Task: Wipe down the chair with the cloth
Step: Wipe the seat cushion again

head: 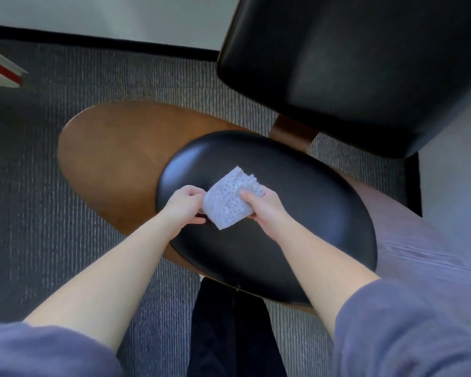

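Note:
A chair with a black padded seat (297,213) on a curved brown wooden shell (106,148) stands below me. Its black padded backrest (351,72) rises at the upper right. A folded white cloth (226,202) with a dotted texture hangs just above the seat's left part. My left hand (185,205) pinches the cloth's left edge. My right hand (264,205) grips its right side with the thumb on top.
Grey ribbed carpet (65,240) surrounds the chair. A pale wall with a black skirting (93,39) runs along the top. A white and red object (0,69) lies at the far left. A dark trouser leg (229,336) is under the seat's near edge.

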The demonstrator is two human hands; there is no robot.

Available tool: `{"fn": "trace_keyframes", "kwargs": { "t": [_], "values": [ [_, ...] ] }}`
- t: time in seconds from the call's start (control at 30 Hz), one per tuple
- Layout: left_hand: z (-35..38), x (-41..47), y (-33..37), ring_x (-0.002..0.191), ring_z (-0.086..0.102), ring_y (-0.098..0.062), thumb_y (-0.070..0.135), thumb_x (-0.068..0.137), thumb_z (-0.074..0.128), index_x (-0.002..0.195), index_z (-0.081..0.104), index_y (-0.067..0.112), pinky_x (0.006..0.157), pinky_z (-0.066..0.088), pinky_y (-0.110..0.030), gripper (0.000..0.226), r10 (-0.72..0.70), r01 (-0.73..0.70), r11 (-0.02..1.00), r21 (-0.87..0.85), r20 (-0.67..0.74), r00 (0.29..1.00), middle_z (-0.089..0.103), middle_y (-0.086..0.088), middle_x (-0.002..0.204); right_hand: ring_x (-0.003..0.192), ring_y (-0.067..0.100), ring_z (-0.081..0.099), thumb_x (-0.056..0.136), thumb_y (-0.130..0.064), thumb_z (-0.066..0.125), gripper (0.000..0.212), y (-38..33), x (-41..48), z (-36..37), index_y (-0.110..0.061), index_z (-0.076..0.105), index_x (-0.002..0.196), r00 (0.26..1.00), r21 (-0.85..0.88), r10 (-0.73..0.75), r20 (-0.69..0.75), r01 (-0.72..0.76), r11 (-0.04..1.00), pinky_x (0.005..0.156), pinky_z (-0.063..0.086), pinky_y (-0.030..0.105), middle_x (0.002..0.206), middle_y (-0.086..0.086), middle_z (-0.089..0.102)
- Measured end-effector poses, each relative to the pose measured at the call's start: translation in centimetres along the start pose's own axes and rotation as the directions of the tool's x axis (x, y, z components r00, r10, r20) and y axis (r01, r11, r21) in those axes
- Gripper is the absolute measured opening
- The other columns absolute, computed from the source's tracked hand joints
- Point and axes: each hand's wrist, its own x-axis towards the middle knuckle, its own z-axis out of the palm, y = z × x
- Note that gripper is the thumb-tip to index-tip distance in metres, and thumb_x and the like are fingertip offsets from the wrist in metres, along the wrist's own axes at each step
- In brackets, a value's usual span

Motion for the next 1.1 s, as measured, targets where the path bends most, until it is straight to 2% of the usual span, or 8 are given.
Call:
{"fn": "trace_keyframes", "kwargs": {
  "t": [0.07,0.13,0.2,0.27,0.43,0.53,0.7,1.1],
  "values": [
    [0.0,1.3,-0.4,0.105,0.058,-0.018,0.015,0.093,0.048,0.120,0.058,0.015,0.093,0.047,-0.033,0.029,0.156,-0.101,0.915,0.390,-0.112,0.981,0.058,0.001,0.117,0.071,0.010,0.049,0.089,-0.013,0.054,0.013,-0.8,0.8,-0.4,-0.017,0.046,0.079,0.946,-0.182,-0.153,-0.287,0.103,0.978,0.063,0.043,0.022,0.078,-0.009,0.052],
    [0.1,2.1,-0.4,0.121,0.047,-0.022,0.019,0.093,0.050,0.130,0.052,0.018,0.099,0.041,-0.036,0.037,0.347,-0.199,0.687,0.698,-0.075,0.935,0.047,-0.002,0.134,0.068,0.012,0.044,0.090,-0.013,0.051,0.019,-1.4,2.0,-1.0,-0.018,0.041,0.076,0.840,-0.379,-0.367,-0.400,0.213,0.900,0.054,0.036,0.019,0.078,-0.011,0.049],
    [0.1,2.9,-0.1,0.141,0.027,-0.027,0.024,0.093,0.053,0.142,0.040,0.020,0.111,0.030,-0.043,0.050,0.465,-0.239,0.408,0.881,0.025,0.885,0.030,-0.007,0.153,0.098,0.014,0.057,0.090,-0.010,0.052,0.012,-1.7,3.1,-1.3,-0.019,0.052,0.097,0.804,-0.639,-0.522,-0.285,0.247,0.728,0.074,0.048,0.022,0.113,-0.017,0.057],
    [0.0,4.2,0.1,0.150,-0.001,-0.033,0.038,0.094,0.056,0.153,0.017,0.020,0.118,0.014,-0.051,0.073,0.436,-0.208,0.183,0.961,0.110,0.893,0.001,-0.012,0.163,0.134,0.016,0.043,0.091,-0.009,0.054,0.042,-0.9,4.5,-1.3,-0.021,0.046,0.131,0.865,-0.862,-0.499,-0.047,0.217,0.458,0.101,0.044,0.028,0.146,-0.009,0.042],
    [-1.0,6.8,-0.3,0.144,-0.024,-0.043,0.072,0.079,0.058,0.151,-0.024,0.017,0.119,0.005,-0.058,0.122,0.318,-0.120,-0.049,0.992,0.129,0.939,-0.033,-0.020,0.154,0.146,0.028,0.020,0.096,-0.007,0.047,0.056,3.1,5.6,0.4,-0.005,0.028,0.149,0.948,-0.916,-0.253,0.193,0.266,0.301,0.115,0.025,0.038,0.159,0.012,0.016],
    [-0.3,7.6,0.3,0.140,-0.028,-0.049,0.078,0.072,0.059,0.148,-0.030,0.018,0.116,0.003,-0.064,0.131,0.269,-0.108,-0.055,0.993,0.119,0.956,-0.039,-0.024,0.150,0.152,0.024,-0.001,0.097,0.000,0.040,0.068,4.6,7.2,0.7,-0.014,0.011,0.157,0.920,-0.886,-0.341,0.192,0.312,0.342,0.122,0.008,0.036,0.165,0.005,-0.002],
    [2.3,9.0,2.0,0.134,-0.035,-0.053,0.085,0.058,0.064,0.142,-0.040,0.021,0.108,-0.002,-0.073,0.147,0.138,0.000,0.056,0.998,-0.008,0.990,-0.049,-0.025,0.141,0.150,0.021,-0.015,0.099,-0.002,0.038,0.074,3.8,11.6,-1.1,-0.020,-0.005,0.156,0.874,-0.941,-0.425,0.237,0.315,0.124,0.121,0.010,0.028,0.163,-0.002,-0.017],
    [3.7,10.0,3.3,0.128,-0.042,-0.054,0.085,0.049,0.069,0.124,-0.053,0.022,0.101,-0.004,-0.079,0.157,0.012,0.101,0.166,0.981,-0.104,0.995,-0.058,-0.025,0.132,0.148,0.026,0.017,0.090,0.002,0.043,0.067,-3.1,19.7,-7.0,-0.012,0.026,0.153,0.832,-0.967,-0.542,0.120,0.221,0.127,0.122,0.010,0.034,0.161,0.007,0.022]
  ]
}}
